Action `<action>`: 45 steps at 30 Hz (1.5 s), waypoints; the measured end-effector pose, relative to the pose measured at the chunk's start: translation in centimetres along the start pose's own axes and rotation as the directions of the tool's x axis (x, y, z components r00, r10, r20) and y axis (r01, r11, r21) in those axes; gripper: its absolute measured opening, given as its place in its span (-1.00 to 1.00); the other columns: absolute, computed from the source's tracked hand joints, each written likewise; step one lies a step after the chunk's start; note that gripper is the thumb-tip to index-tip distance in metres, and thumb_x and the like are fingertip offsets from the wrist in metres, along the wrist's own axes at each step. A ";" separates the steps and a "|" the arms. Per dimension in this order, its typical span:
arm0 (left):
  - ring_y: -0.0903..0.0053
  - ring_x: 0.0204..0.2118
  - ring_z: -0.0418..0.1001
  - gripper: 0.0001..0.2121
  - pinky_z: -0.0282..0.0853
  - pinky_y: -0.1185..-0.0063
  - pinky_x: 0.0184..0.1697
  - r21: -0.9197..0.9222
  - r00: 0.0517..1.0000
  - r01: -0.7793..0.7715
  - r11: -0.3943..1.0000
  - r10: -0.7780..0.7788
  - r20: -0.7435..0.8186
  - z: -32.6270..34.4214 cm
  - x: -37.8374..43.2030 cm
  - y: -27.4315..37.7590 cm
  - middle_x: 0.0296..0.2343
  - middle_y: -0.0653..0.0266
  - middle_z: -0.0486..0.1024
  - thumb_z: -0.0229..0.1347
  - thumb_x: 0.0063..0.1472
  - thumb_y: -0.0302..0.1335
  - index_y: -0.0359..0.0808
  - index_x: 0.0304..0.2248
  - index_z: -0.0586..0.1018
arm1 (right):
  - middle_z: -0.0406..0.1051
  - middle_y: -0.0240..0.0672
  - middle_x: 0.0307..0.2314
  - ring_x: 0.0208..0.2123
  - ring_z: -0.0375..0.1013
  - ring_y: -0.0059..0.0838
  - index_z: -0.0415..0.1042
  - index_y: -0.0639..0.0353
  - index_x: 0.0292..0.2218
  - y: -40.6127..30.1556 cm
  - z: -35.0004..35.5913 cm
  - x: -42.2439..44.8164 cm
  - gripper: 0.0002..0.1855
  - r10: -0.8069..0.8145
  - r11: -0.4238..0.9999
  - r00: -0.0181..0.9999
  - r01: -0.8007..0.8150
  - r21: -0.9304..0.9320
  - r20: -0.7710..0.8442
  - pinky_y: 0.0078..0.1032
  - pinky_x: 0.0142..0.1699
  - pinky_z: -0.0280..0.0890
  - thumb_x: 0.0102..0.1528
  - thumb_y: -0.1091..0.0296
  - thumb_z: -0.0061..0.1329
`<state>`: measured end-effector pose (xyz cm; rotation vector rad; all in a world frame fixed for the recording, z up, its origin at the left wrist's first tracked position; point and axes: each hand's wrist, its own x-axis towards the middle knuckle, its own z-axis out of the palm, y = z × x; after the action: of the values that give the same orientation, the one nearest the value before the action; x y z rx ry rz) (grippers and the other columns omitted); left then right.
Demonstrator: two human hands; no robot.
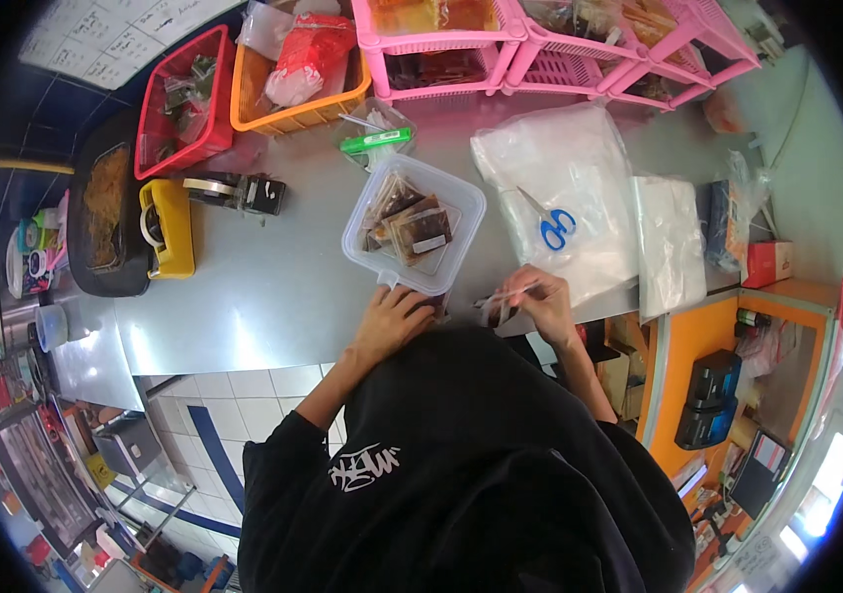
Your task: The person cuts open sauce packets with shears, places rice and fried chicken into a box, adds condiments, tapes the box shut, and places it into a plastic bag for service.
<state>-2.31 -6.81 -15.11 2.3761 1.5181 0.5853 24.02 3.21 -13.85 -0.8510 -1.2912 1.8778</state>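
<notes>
A small clear plastic packet with dark contents [497,310] is pinched in the fingers of my right hand [546,302], close to the front edge of the steel table. My left hand [394,320] lies palm down just below a translucent square plastic tub [470,222]. Under its fingertips shows part of a dark brown item [436,302], mostly hidden, so whether the hand grips it is unclear. Inside the tub lie several flat sealed packets of brown filling [421,231], the top one bearing a white label. Blue-handled scissors [556,228] rest on a pile of clear plastic bags [577,163], right of the tub.
Behind the tub is a green-capped item [375,141]. A black tape dispenser [258,194] and a yellow tape dispenser [173,237] stand left. Red [220,126] and orange baskets [303,118] and pink racks [436,93] line the back. Another bag stack [667,244] lies right.
</notes>
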 end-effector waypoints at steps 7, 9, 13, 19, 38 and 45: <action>0.42 -0.36 0.49 -0.87 0.39 0.59 -0.41 -0.677 0.860 0.142 0.722 -0.429 -0.277 1.6 0.3 2.7 -0.34 0.24 0.52 0.12 0.06 -0.63 -0.30 -0.35 0.54 | 0.31 -0.16 -0.19 -0.12 0.36 -0.28 0.47 0.22 -0.53 1.9 3.1 0.3 -0.92 -0.015 1.000 0.979 0.016 -0.005 0.203 -0.35 0.00 0.24 -0.12 0.62 0.08; 0.41 -0.37 0.50 -0.87 0.40 0.61 -0.44 -0.774 0.845 0.154 0.614 -0.488 -0.220 1.2 0.6 3.2 -0.32 0.22 0.52 0.10 0.07 -0.66 -0.32 -0.35 0.53 | 0.34 -0.18 -0.23 -0.14 0.37 -0.30 0.47 0.23 -0.53 3.3 4.0 0.8 -0.93 -0.037 0.999 0.988 0.032 0.033 0.148 -0.34 0.02 0.21 -0.11 0.61 0.09; 0.31 -0.29 0.44 -0.77 0.37 0.49 -0.29 -0.604 0.902 0.231 0.763 -0.400 -0.161 0.6 0.0 2.2 -0.29 0.20 0.48 0.15 0.02 -0.61 -0.29 -0.27 0.50 | 0.40 -0.23 -0.37 -0.23 0.38 -0.37 0.45 0.26 -0.49 4.9 3.6 0.7 -0.92 -0.114 0.991 0.992 0.118 0.065 -0.060 -0.32 0.04 0.19 -0.09 0.59 0.11; 0.18 -0.24 0.36 -0.62 0.28 0.33 -0.19 -0.156 0.882 0.410 0.899 -0.434 -0.185 1.0 -1.6 1.5 -0.31 0.17 0.44 0.19 -0.04 -0.55 -0.29 -0.17 0.42 | 0.40 -0.26 -0.42 -0.31 0.39 -0.46 0.42 0.27 -0.46 4.4 2.2 0.8 -0.88 -0.150 0.989 0.965 0.145 -0.040 -0.214 -0.48 -0.08 0.26 -0.08 0.60 0.11; 0.64 -0.33 0.42 -0.80 0.33 0.66 -0.24 -0.841 0.885 0.276 0.466 -0.464 0.033 -9.5 9.1 6.3 -0.41 0.20 0.48 -0.02 0.19 -0.56 -0.46 -0.20 0.46 | 0.40 -0.38 -0.47 -0.38 0.36 -0.62 0.35 0.24 -0.40 -6.9 7.4 2.4 -0.80 -0.221 0.969 0.919 0.246 0.037 -0.326 -0.63 -0.23 0.26 -0.04 0.50 0.14; 0.57 -0.13 0.38 -0.55 0.25 0.61 -0.06 -0.801 0.966 0.027 0.598 -0.223 -0.133 -8.4 11.2 4.3 -0.18 0.15 0.40 0.22 0.04 -0.39 -0.43 -0.12 0.40 | 0.37 -0.37 -0.46 -0.37 0.36 -0.59 0.34 0.28 -0.39 -8.5 6.5 4.0 -0.84 -0.366 0.927 0.871 0.371 -0.049 -0.329 -0.61 -0.21 0.25 0.01 0.50 0.09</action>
<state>1.44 1.59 -3.70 1.5152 1.1113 1.2235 18.02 5.60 -4.44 -0.8054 -1.1304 1.3734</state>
